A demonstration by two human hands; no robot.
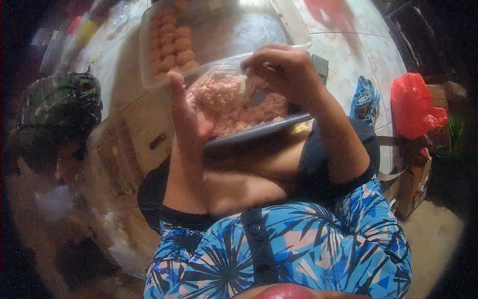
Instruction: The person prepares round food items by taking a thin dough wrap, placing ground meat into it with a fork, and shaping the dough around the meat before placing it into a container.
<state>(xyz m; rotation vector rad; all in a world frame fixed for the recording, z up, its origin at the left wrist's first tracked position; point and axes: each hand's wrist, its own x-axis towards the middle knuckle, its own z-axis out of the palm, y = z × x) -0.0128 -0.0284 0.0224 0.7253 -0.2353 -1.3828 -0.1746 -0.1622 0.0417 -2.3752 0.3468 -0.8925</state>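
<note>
Crumby lump [219, 92] in L hand [191, 112], R hand [286, 70] nr; carton [421, 183] mkgs blurry.

The left hand [195, 113] cups a pale lump [219, 92] over crumbs [275, 105], the right hand [286, 67] nearby; balls [169, 44] line a tub [239, 26].

Bare hands, two: left hand [191, 112], right hand [286, 67]. Orange-brown, round, crumb-coated balls [184, 45], roughly a dozen or more, the far ones blurred. Pale, rounded, crumb-coated lump [219, 94], one. Clear plastic rectangular box [298, 25], one. Dark rectangular tray [259, 131], one. Bright red plastic bag [412, 104], one. Crumpled blue patterned cloth [365, 102], one.
</note>
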